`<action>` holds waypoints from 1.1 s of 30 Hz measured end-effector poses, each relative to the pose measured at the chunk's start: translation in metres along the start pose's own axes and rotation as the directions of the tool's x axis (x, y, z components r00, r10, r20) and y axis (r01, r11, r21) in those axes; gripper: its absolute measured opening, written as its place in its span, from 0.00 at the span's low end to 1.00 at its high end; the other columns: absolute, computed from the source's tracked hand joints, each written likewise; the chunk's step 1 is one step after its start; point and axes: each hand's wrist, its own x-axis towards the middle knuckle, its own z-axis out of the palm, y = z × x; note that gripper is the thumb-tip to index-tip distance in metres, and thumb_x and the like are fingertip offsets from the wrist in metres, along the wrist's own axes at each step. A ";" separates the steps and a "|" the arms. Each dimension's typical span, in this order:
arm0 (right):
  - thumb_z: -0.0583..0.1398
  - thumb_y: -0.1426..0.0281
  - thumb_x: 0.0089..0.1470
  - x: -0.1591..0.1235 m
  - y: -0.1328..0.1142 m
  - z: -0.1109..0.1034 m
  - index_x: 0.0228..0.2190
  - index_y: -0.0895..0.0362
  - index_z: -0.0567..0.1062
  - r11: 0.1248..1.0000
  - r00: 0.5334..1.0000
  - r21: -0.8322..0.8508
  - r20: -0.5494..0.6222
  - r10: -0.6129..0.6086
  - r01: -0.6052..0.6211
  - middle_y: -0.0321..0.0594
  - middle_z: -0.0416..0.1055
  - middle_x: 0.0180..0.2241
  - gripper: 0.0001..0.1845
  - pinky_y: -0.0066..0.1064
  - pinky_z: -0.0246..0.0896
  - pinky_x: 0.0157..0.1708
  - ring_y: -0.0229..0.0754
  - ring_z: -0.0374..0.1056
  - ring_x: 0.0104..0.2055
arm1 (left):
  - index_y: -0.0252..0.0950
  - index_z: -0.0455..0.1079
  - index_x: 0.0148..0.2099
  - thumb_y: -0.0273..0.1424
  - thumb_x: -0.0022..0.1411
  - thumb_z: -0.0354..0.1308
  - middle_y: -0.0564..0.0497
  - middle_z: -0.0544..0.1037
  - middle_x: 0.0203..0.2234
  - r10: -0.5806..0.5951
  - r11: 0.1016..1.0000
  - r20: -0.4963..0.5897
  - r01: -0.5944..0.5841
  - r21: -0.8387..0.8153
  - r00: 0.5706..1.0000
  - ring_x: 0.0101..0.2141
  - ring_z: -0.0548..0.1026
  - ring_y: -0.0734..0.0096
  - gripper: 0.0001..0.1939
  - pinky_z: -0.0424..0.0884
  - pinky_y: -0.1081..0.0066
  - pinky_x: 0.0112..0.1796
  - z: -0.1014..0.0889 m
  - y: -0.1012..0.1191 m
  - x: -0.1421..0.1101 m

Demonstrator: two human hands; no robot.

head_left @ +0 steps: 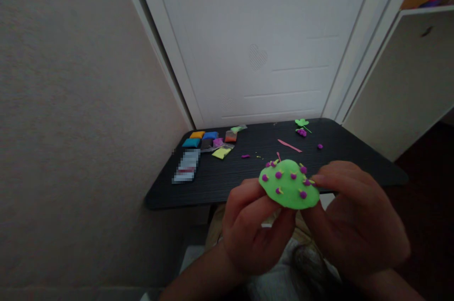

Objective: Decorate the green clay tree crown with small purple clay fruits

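A light green clay dome (289,197) with a thin flared rim is held up in front of the table's near edge. Small purple balls with thin yellow bits are dotted over it. My left hand (253,225) is closed on its left and lower side, fingers partly hidden beneath the rim. At the right rim, my right hand (358,216) is closed, its index fingertip against a purple ball with a yellow bit and its thumb below the edge. The underside of the dome is hidden.
The dark table (213,192) carries coloured clay packets (191,142) at left, beside a blurred-out flat object (187,166). A pink tool (289,145), a purple clay strip (245,156), a purple lump (319,146) and a green clay leaf piece (301,123) lie farther back. A white door (269,17) stands behind.
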 end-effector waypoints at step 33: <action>0.61 0.81 0.40 -0.001 -0.005 -0.002 0.33 0.60 0.69 0.986 0.998 0.158 0.028 -0.061 0.056 0.38 0.65 0.30 0.15 0.38 0.59 0.30 0.37 0.62 0.29 | 0.42 0.68 0.39 0.21 0.53 0.57 0.57 0.74 0.32 -0.606 0.298 0.367 0.630 -0.718 0.705 0.33 0.73 0.84 0.13 0.70 0.82 0.36 0.013 0.009 0.004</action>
